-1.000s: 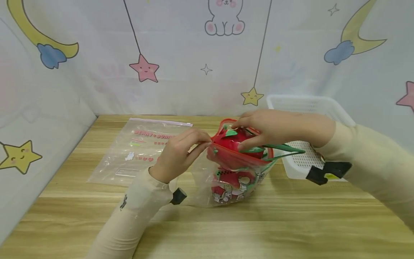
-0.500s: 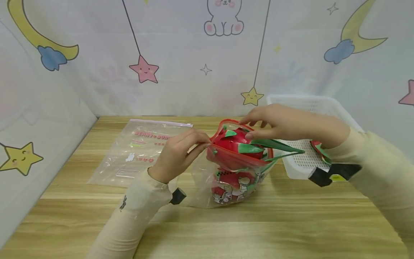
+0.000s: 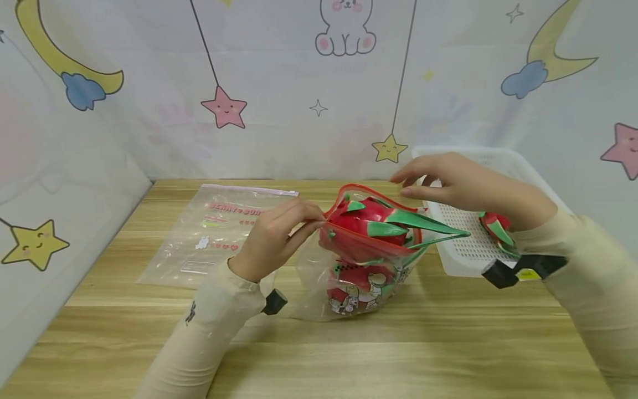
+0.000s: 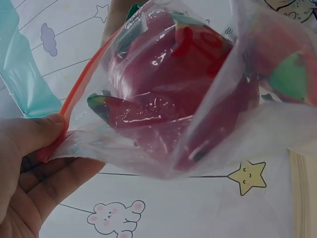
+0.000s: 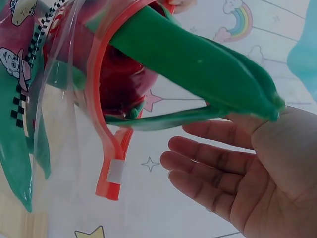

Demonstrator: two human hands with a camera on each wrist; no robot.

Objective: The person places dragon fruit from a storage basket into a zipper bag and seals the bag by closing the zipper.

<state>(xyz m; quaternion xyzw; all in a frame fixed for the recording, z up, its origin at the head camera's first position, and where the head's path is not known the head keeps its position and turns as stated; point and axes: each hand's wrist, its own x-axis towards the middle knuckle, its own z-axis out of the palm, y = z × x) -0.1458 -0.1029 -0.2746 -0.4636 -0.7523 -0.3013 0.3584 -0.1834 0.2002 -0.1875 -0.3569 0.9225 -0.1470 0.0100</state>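
Note:
A clear zip bag (image 3: 311,293) with a red zip edge and cartoon prints stands on the table. Inside is a red dragon fruit (image 3: 363,215) whose long green leaf tips stick out through the bag's mouth to the right. More red and green shows lower in the bag, partly hidden by the print. At the mouth's left corner, my left hand (image 3: 279,238) pinches the red zip edge between thumb and fingers. My right hand (image 3: 448,180) hovers over the basket's near-left rim, fingers loosely bent and holding nothing; the right wrist view shows its palm beside the leaf tips and white zip slider (image 5: 116,171).
A white plastic basket (image 3: 451,260) stands at the right, with another red and green dragon fruit (image 3: 498,230) in it, partly behind my right wrist. A flat clear bag (image 3: 169,255) with a lilac zip lies at the left. A printed cloth backdrop rises behind the table.
My right hand has let go of the dragon fruit in the bag and moved right and up, towards the basket. The left hand keeps its pinch on the zip edge.

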